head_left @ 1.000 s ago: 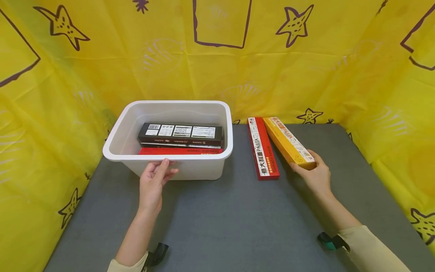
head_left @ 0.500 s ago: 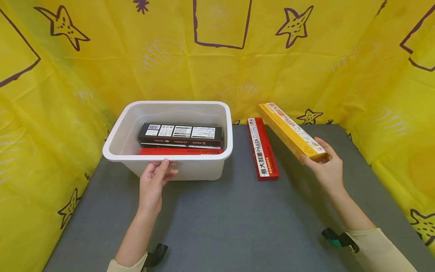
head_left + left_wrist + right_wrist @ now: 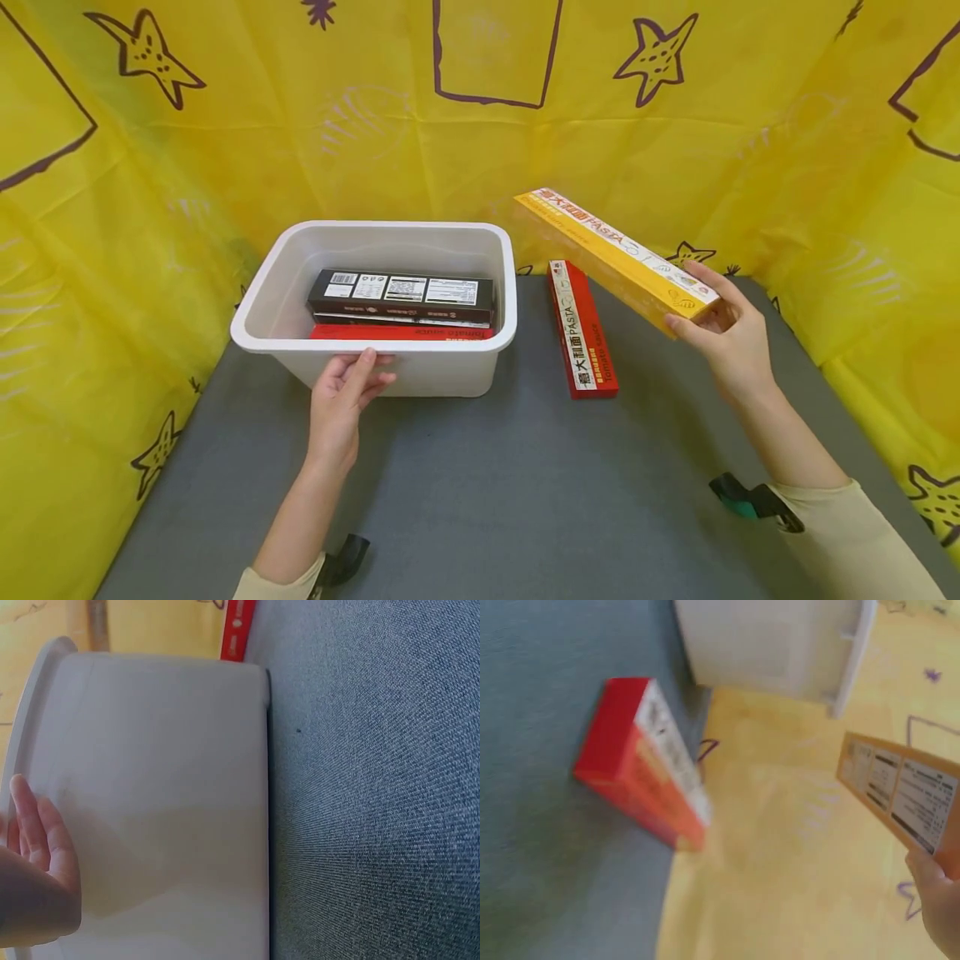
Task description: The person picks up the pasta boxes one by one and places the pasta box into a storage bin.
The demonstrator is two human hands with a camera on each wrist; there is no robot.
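Note:
My right hand (image 3: 731, 333) grips the near end of a yellow pasta box (image 3: 618, 254) and holds it raised and tilted, its far end up and to the left. In the right wrist view the thumb lies along the edge of the yellow box (image 3: 900, 791). My left hand (image 3: 341, 404) holds the front rim of a white plastic tub (image 3: 405, 371), thumb at the lip and fingers under it. Inside the tub lie black pasta boxes (image 3: 401, 287) and a red one (image 3: 401, 332). Another red pasta box (image 3: 581, 329) rests on the table to the tub's right.
A grey cloth-covered table (image 3: 480, 492) lies below both hands. Yellow patterned fabric (image 3: 480, 158) rises close behind the tub and along both sides. Dark wrist mounts (image 3: 753, 500) sit at both sleeves.
My right hand has lifted the yellow pasta box off the table and swung its far end up and left over the red box. The left hand has stayed at the tub's rim.

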